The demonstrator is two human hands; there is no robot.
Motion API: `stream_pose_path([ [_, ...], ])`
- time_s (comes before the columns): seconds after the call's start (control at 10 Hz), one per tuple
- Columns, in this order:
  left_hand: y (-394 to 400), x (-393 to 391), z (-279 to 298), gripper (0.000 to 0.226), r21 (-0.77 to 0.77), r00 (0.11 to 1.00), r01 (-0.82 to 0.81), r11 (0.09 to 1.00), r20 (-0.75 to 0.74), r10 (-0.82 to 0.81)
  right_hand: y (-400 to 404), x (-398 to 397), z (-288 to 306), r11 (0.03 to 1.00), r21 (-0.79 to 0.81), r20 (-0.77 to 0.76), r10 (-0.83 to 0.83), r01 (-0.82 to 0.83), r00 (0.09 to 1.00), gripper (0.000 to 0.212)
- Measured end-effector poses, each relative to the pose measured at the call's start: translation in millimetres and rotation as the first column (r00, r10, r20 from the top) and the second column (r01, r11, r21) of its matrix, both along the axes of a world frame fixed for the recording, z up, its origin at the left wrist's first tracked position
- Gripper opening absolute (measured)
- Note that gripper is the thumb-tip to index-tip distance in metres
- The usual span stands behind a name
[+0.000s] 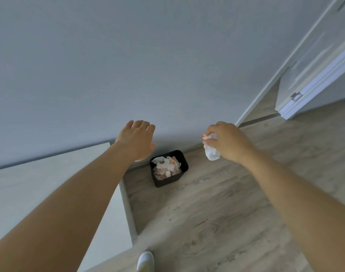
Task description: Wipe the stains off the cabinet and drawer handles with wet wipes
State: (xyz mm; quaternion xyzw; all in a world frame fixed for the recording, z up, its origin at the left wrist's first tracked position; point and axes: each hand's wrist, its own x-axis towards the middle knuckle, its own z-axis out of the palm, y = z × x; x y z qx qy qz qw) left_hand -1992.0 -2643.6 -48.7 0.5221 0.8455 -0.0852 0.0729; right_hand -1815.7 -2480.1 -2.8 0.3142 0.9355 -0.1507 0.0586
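- Though it is crumpled into a small wad, the wet wipe (212, 152) in my right hand (225, 142) shows plain white on its hanging lower part and an orange-red smear at its upper left tip.
- The wipe's upper part is hidden inside my grip, so I cannot tell how much of it is bunched there or how far the stain runs.
- My right fingers are closed on it, and it comes out at the left side of the hand, the loose end drooping below my knuckles.
- My left hand (137, 141) is held out flat with its fingers relaxed and straight, holding nothing; their tips lie against the pale wall (148, 55) in this view, and whether they touch it I cannot tell.
- The wipe hangs in the air, up and to the right of a black bin (182, 169) that stands on the wooden floor (216, 213) by the wall.
- The bin holds a heap of crumpled white wipes, several blotched pinkish orange; its near left corner is partly covered by my left hand.
- At the near left is the pale top of a cabinet (40, 183), cut off by the frame edge; no handles show from here.
- A white shoe (145, 261) is cut off at the bottom edge.
- The door (315, 75) at the far right is blurred.
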Motion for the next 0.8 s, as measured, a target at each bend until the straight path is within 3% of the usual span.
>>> stream_pose_path([
  [0.3, 91, -23, -169, 0.052, -0.151, 0.983, -0.145, 0.978, 0.09, 0.16, 105, -95, -201, 0.983, -0.129, 0.091, 0.143, -0.131, 0.986, 0.025],
  [0.6, 117, -15, -327, 0.052, -0.284, 0.933, -0.261, 0.923, 0.173, 0.317, 115, -133, -412, 0.962, -0.149, 0.154, 0.251, -0.229, 0.956, 0.026],
  [0.8, 88, -6, -343, 0.049, -0.342, 0.93, -0.266, 0.901, 0.153, 0.333, 120, -115, -443, 0.963, -0.158, 0.215, 0.251, -0.22, 0.944, 0.034],
])
